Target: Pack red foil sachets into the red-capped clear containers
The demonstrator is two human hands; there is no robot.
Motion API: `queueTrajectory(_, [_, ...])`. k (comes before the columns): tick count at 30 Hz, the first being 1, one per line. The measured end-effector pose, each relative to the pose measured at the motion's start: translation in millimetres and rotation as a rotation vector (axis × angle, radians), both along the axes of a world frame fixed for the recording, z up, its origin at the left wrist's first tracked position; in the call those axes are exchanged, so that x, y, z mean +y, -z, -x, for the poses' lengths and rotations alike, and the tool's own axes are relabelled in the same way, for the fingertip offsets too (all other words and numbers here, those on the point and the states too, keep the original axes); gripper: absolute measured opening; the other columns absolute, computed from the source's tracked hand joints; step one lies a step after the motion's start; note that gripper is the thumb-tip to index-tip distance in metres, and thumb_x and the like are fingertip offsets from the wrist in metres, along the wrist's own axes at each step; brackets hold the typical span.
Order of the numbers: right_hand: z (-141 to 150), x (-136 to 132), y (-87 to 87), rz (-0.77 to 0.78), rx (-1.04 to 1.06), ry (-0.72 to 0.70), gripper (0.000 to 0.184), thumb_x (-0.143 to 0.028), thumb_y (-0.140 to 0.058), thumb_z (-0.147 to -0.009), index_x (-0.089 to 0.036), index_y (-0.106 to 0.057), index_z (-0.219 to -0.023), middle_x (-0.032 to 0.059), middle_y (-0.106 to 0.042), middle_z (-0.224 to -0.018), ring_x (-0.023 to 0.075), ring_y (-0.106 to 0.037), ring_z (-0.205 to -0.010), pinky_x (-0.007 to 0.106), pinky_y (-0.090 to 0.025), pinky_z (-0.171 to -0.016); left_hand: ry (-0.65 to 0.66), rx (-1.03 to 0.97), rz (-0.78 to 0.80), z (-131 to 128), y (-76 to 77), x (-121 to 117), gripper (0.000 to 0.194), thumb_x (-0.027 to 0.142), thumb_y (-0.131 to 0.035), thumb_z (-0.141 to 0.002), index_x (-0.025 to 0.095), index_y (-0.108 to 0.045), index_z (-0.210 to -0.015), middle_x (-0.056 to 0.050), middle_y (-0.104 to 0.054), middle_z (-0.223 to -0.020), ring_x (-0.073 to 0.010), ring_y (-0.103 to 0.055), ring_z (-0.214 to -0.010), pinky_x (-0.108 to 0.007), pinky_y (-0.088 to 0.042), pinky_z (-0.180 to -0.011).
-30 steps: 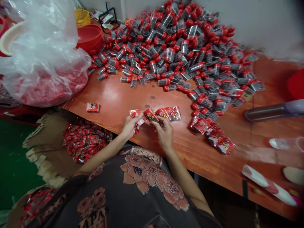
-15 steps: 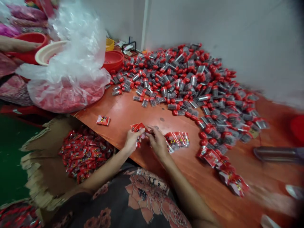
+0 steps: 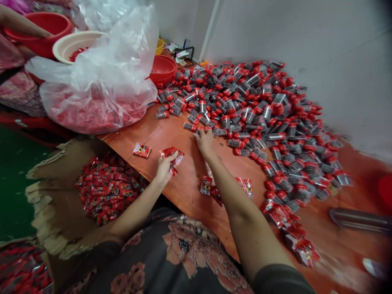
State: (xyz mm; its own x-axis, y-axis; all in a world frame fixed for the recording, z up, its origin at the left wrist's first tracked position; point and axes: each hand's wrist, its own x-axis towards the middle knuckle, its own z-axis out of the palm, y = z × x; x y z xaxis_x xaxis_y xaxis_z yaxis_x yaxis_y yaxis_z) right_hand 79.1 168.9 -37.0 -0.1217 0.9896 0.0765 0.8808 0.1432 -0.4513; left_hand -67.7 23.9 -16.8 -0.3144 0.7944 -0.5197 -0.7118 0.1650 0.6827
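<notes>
My left hand [image 3: 165, 167] is closed on several flat red printed packets [image 3: 170, 152], which fan out above the thumb. At the near left edge of a large pile of small clear red-capped containers [image 3: 239, 98] with dark contents, my right hand [image 3: 204, 141] is stretched forward. Its fingers are curled on one red-capped container [image 3: 198, 131], partly covered by the fingertips. A red packet [image 3: 141, 150] lies on the table left of my left hand. Another packet [image 3: 206, 185] lies beside my right forearm, which partly hides more packets [image 3: 245, 185].
A cardboard box [image 3: 55, 196] of filled red packets stands below the table edge. A clear plastic bag [image 3: 98, 102] of red pieces sits at left, near red bowls [image 3: 163, 69] and a cream bowl [image 3: 64, 47]. Another person's arm [image 3: 24, 22] reaches into a red basin [image 3: 58, 26].
My right hand has left the packets by my left hand and reached forward to the pile's edge. A packet now lies on the table near my right forearm. The view has shifted slightly.
</notes>
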Motion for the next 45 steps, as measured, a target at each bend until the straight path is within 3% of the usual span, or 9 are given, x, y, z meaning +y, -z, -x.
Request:
queueTrajectory(5, [4, -26, 7.6, 0.019, -0.081, -0.087, 0.036, -0.014, -0.041, -0.09, -0.007, -0.061, -0.119, 0.023, -0.06, -0.11, 0.0315, -0.055, -0.098, 0.044, -0.043, -0.087, -0.01, -0.056, 0.043, 4, 2.3, -3, 0.037, 0.027, -0.091, -0.052, 0.013, -0.062, -0.07, 0.002, -0.064, -0.06, -0.004, -0.052, -0.044, -0.014, -0.029, -0.036])
queueTrajectory(9, [-6, -58, 5.0, 0.061, -0.075, -0.123, 0.034, -0.02, -0.045, -0.09, -0.007, -0.062, -0.117, 0.0244, -0.06, -0.111, 0.0327, -0.058, -0.095, 0.044, -0.045, -0.083, -0.008, -0.119, 0.062, -2, 4.1, -3, 0.032, 0.027, -0.088, -0.061, 0.013, -0.062, -0.072, 0.003, -0.062, -0.058, -0.0048, -0.056, -0.047, -0.012, -0.03, -0.036])
queueTrajectory(12, [-16, -80, 3.7, 0.108, -0.033, -0.122, 0.032, -0.019, -0.049, -0.087, -0.01, -0.062, -0.114, 0.0206, -0.064, -0.107, 0.032, -0.06, -0.096, 0.044, -0.047, -0.085, 0.037, -0.21, 0.092, -10, 2.3, -2, 0.026, 0.023, -0.085, -0.068, 0.013, -0.062, -0.073, 0.001, -0.064, -0.06, -0.0044, -0.055, -0.046, -0.012, -0.03, -0.035])
queueTrajectory(15, [-27, -107, 3.1, 0.124, 0.164, -0.08, 0.043, -0.019, -0.054, -0.083, -0.017, -0.057, -0.126, 0.013, -0.068, -0.106, 0.0286, -0.062, -0.094, 0.044, -0.049, -0.086, 0.058, -0.257, 0.152, -17, -1.7, -1, 0.023, 0.019, -0.08, -0.075, 0.013, -0.059, -0.069, 0.0, -0.064, -0.06, -0.0027, -0.051, -0.042, -0.012, -0.028, -0.034])
queueTrajectory(19, [-36, -156, -4.6, -0.01, 0.555, -0.014, 0.054, -0.03, -0.056, -0.089, -0.028, -0.045, -0.141, 0.0089, -0.065, -0.116, 0.0247, -0.063, -0.095, 0.045, -0.053, -0.087, 0.045, -0.274, 0.163, -25, -8.1, -2, 0.021, 0.015, -0.075, -0.081, 0.013, -0.059, -0.067, -0.001, -0.064, -0.06, -0.0031, -0.052, -0.043, -0.012, -0.028, -0.034])
queueTrajectory(24, [-39, -199, -19.5, -0.11, 0.598, -0.106, 0.05, -0.031, -0.057, -0.093, -0.04, -0.047, -0.141, 0.0065, -0.063, -0.112, 0.0255, -0.062, -0.101, 0.048, -0.052, -0.091, 0.053, -0.278, 0.159, -46, -16.8, -9, 0.021, 0.012, -0.076, -0.078, 0.014, -0.06, -0.065, 0.0, -0.064, -0.058, -0.006, -0.056, -0.045, -0.015, -0.039, -0.042])
queueTrajectory(30, [-48, -204, -17.5, -0.138, 0.652, -0.025, 0.051, -0.029, -0.056, -0.093, -0.039, -0.047, -0.142, 0.0069, -0.062, -0.113, 0.0254, -0.062, -0.101, 0.049, -0.053, -0.091, 0.133, -0.239, 0.123, -68, -26.0, -17, 0.02, 0.014, -0.075, -0.078, 0.013, -0.062, -0.064, 0.0, -0.065, -0.058, -0.0082, -0.058, -0.048, -0.02, -0.046, -0.05])
queueTrajectory(39, [-56, -211, -21.6, -0.105, 0.736, -0.081, 0.046, -0.032, -0.056, -0.095, -0.042, -0.051, -0.139, 0.0049, -0.063, -0.107, 0.0245, -0.062, -0.102, 0.049, -0.052, -0.092, 0.071, -0.013, 0.027, -75, -22.9, -23, 0.029, 0.022, -0.089, -0.059, 0.015, -0.063, -0.067, 0.001, -0.066, -0.061, -0.0056, -0.053, -0.046, -0.018, -0.033, -0.04])
queueTrajectory(45, [-59, -213, -25.9, -0.098, 0.803, -0.039, 0.043, -0.032, -0.056, -0.095, -0.041, -0.055, -0.137, 0.005, -0.065, -0.11, 0.0237, -0.062, -0.104, 0.048, -0.052, -0.093, 0.168, 0.094, -0.091, -79, -30.2, -32, 0.037, 0.033, -0.092, -0.054, 0.014, -0.063, -0.067, 0.003, -0.063, -0.057, -0.004, -0.047, -0.04, -0.018, -0.031, -0.037])
